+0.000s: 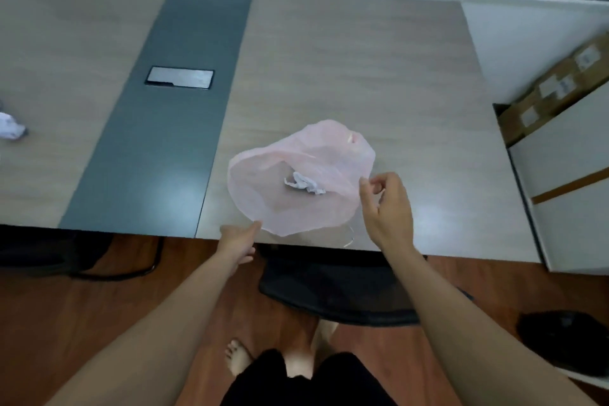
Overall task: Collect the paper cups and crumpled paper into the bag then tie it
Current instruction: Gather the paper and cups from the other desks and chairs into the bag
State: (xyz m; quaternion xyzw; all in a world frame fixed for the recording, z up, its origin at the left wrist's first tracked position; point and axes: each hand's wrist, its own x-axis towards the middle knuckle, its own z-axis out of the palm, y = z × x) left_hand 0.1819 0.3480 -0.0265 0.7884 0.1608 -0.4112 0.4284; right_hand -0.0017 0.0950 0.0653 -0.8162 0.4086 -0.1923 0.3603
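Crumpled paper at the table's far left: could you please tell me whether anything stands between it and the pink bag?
Nothing visible does: between that crumpled paper and the pink bag lies only flat table, with a flush metal plate in its dark strip.

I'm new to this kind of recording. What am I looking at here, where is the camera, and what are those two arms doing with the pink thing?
There is no machine here. The single picture comes from a camera worn on a person's head, looking down at their own bare arms. On the table lies an open pink bag with one crumpled paper inside. The right hand pinches the bag's right rim. The left hand touches its near edge, but whether it grips is unclear. A second crumpled paper lies at the table's far left.
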